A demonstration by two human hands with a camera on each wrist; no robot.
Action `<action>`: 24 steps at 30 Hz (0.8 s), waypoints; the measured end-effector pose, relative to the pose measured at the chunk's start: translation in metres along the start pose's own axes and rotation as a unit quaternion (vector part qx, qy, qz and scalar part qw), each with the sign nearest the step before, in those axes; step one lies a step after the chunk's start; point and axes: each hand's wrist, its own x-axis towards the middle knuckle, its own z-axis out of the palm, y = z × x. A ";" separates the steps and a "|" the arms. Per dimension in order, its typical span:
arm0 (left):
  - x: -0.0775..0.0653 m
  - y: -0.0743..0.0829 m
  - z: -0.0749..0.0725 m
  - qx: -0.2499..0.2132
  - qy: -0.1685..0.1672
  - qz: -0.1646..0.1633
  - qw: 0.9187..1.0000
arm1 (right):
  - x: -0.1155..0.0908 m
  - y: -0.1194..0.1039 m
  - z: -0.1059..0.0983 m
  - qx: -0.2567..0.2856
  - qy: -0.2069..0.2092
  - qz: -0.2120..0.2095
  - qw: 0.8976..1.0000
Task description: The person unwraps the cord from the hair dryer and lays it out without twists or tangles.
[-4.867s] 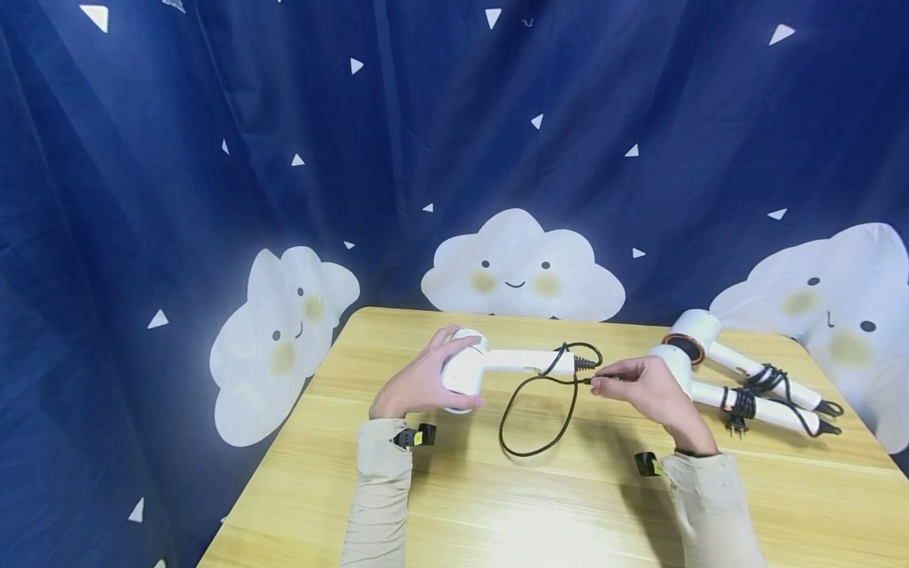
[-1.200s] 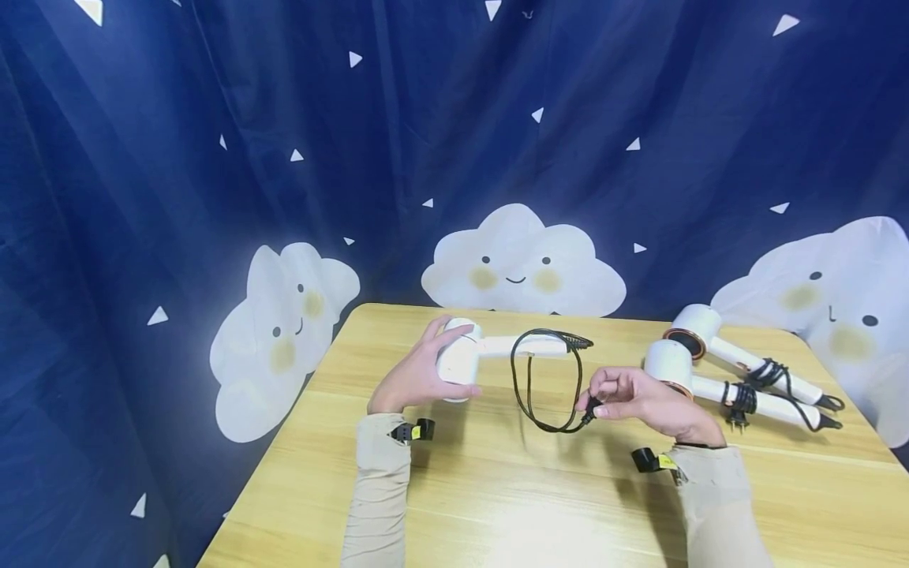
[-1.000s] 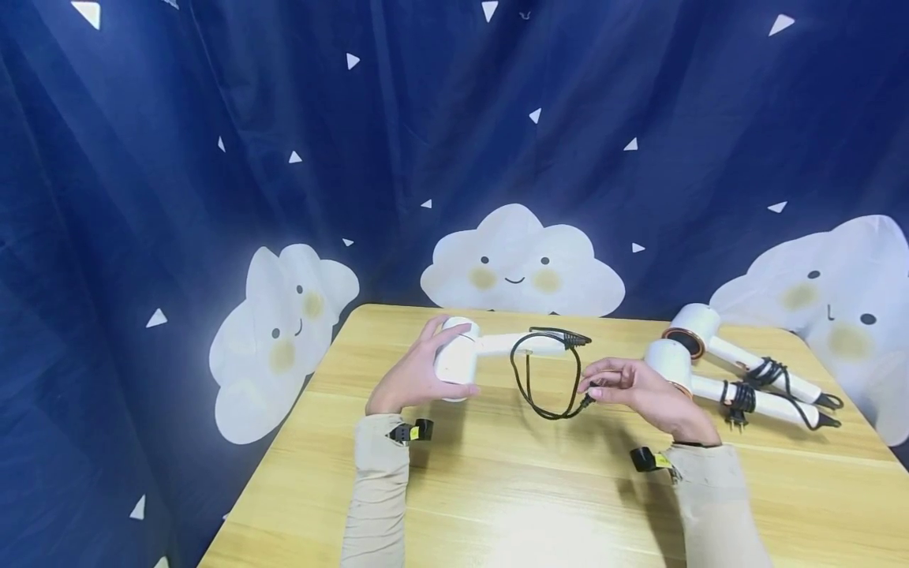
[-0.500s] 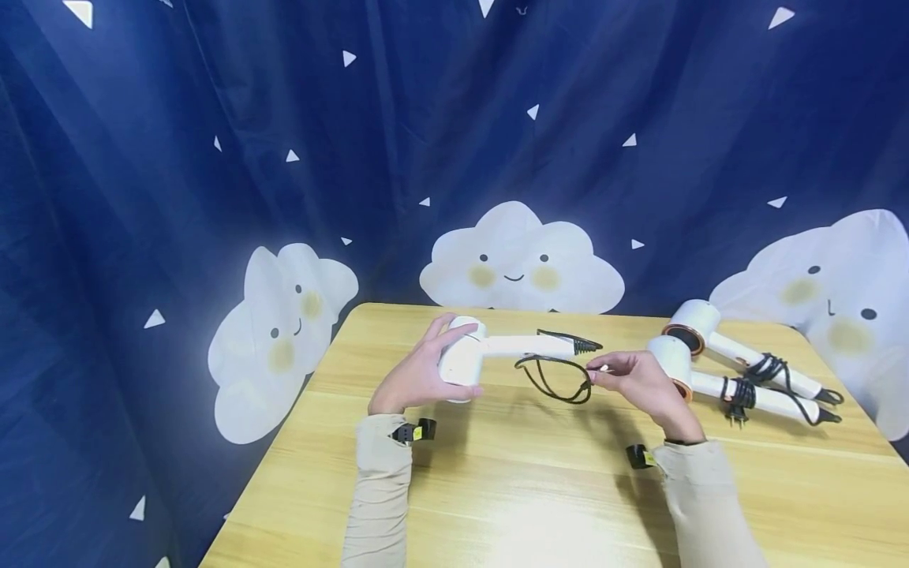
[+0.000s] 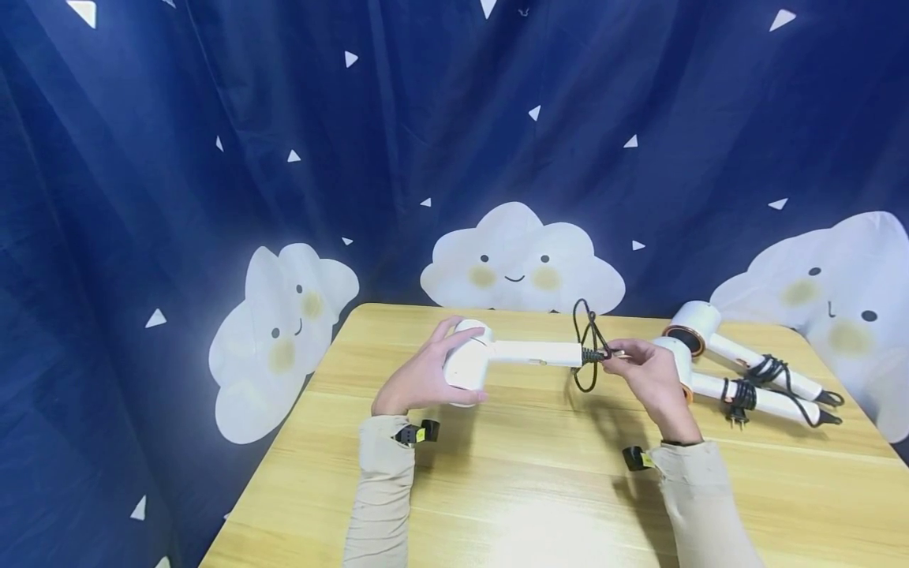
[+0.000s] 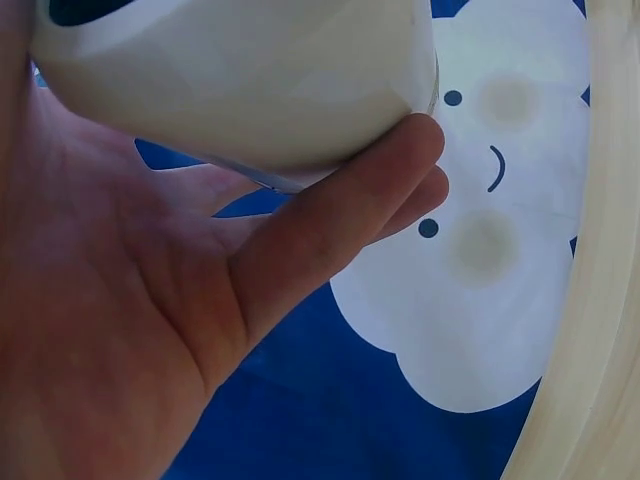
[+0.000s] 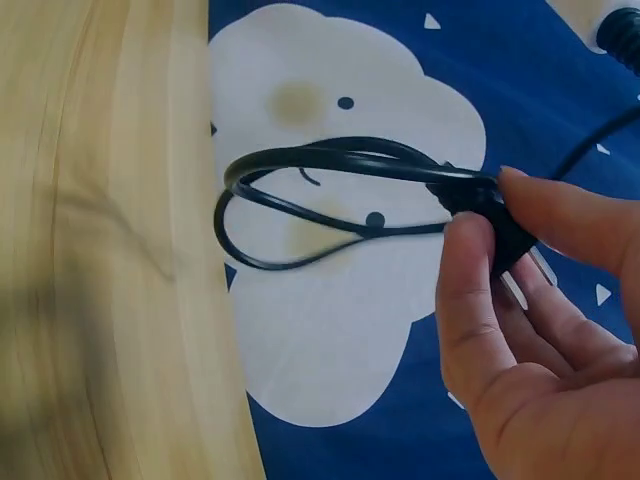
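A white hair dryer is held above the table, its handle pointing right. My left hand grips its round head from the left, and in the left wrist view the fingers of the left hand lie along the white casing. Near the handle's end my right hand pinches the dryer's black plug. Close up in the right wrist view, thumb and fingers hold the plug with its metal prongs showing, and the black cord hangs from it in loops.
Two more white hair dryers lie at the right of the wooden table, black cords wound around their handles. One is partly behind my right hand. A dark blue curtain with clouds stands along the table's far edge.
The right hand has brought the plug up and beside the handle's end. Its cord loop, earlier hanging below the handle, now stands around the handle's tip. My left hand keeps its grip.
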 end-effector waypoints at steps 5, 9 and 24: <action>0.002 0.000 0.002 0.011 -0.008 0.003 1.000 | 0.000 0.000 -0.003 0.035 0.041 0.000 0.999; 0.002 0.001 0.003 0.015 -0.011 -0.003 1.000 | -0.001 0.001 -0.007 0.070 0.066 -0.016 0.995; 0.001 -0.002 0.004 0.026 -0.032 -0.032 0.999 | -0.003 -0.017 -0.023 0.304 0.184 -0.018 0.935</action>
